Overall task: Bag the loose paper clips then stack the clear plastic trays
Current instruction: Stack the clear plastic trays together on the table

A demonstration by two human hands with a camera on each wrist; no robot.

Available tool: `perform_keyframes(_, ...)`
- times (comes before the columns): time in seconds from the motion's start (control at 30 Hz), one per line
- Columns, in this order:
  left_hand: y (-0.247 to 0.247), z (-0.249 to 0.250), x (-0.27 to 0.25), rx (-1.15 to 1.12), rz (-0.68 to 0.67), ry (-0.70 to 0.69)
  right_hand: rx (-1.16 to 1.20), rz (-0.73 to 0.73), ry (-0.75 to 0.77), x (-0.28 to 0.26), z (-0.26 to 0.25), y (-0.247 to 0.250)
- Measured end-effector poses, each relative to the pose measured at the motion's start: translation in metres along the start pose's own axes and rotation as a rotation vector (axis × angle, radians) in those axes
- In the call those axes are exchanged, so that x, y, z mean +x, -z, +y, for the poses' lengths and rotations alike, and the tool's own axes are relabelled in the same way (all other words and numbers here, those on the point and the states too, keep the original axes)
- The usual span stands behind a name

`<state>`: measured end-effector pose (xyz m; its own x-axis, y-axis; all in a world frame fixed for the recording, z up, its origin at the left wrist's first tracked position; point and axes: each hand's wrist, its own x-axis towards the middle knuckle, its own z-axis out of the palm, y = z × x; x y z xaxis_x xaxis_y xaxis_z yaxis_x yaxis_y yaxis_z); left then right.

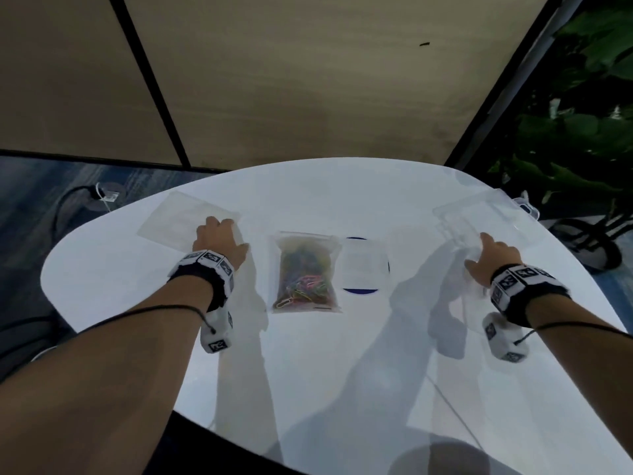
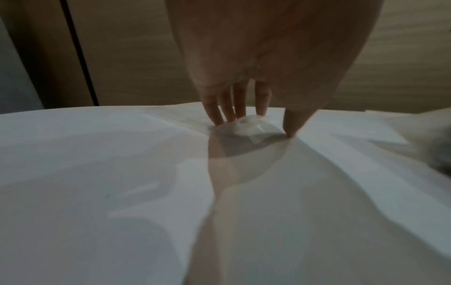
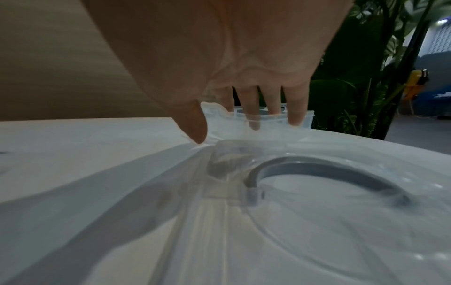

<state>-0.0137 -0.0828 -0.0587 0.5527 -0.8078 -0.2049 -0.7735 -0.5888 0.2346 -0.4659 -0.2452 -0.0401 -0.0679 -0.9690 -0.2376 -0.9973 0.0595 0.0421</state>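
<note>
Reaching out to both sides in head view: left hand on flat clear tray, right hand on moulded clear tray, prob. to bring them together. Zip bag w/ paper clips lies mid white table.

Left wrist: fingertips and thumb press the tray's corner, no grip yet.

Right wrist: fingers straight, dipping over the tray rim; plant behind, wood wall.

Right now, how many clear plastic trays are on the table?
3: left tray under the left hand, small middle tray beside the bag, right tray at the right hand.
</note>
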Motion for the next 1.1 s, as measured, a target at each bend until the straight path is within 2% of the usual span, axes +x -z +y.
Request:
perform_keyframes(0.1,0.002,-0.007,0.008,0.032,0.050,-0.030,-0.018,0.001,0.015,0.001,0.001,0.000)
perform_keyframes(0.23,0.008,-0.013,0.013,0.072,0.023,-0.014,-0.021,-0.019,0.085,-0.006,-0.016,0.009)
perform_keyframes(0.37,0.008,-0.019,0.007,-0.059,-0.011,0.104,-0.030,-0.064,0.235,-0.027,-0.050,0.016)
perform_keyframes(0.47,0.023,-0.001,-0.001,-0.167,0.048,0.122,-0.150,-0.058,0.352,-0.054,-0.075,0.017)
perform_keyframes(0.6,0.058,0.043,-0.012,-0.379,0.258,0.018,-0.247,-0.043,0.528,-0.099,-0.100,0.011)
perform_keyframes(0.67,0.070,0.070,-0.022,-0.429,0.316,-0.090,-0.238,-0.077,0.575,-0.118,-0.109,0.005)
perform_keyframes(0.73,0.078,0.098,-0.039,-0.468,0.302,-0.193,-0.127,-0.191,0.603,-0.131,-0.114,0.003)
perform_keyframes(0.8,0.076,0.124,-0.056,-0.429,0.246,-0.294,0.086,-0.320,0.620,-0.139,-0.112,0.007)
perform_keyframes(0.83,0.071,0.136,-0.063,-0.367,0.216,-0.355,0.201,-0.307,0.629,-0.141,-0.107,0.012)
perform_keyframes(0.9,0.053,0.157,-0.072,-0.280,0.156,-0.467,0.369,-0.154,0.594,-0.135,-0.089,0.024)
perform_keyframes(0.97,0.037,0.175,-0.085,-0.260,0.091,-0.564,0.433,0.020,0.482,-0.120,-0.061,0.035)
perform_keyframes(1.03,0.020,0.189,-0.097,-0.214,0.027,-0.674,0.447,0.139,0.344,-0.099,-0.025,0.040)
perform_keyframes(1.1,0.003,0.197,-0.105,-0.103,-0.036,-0.772,0.376,0.187,0.164,-0.079,0.015,0.035)
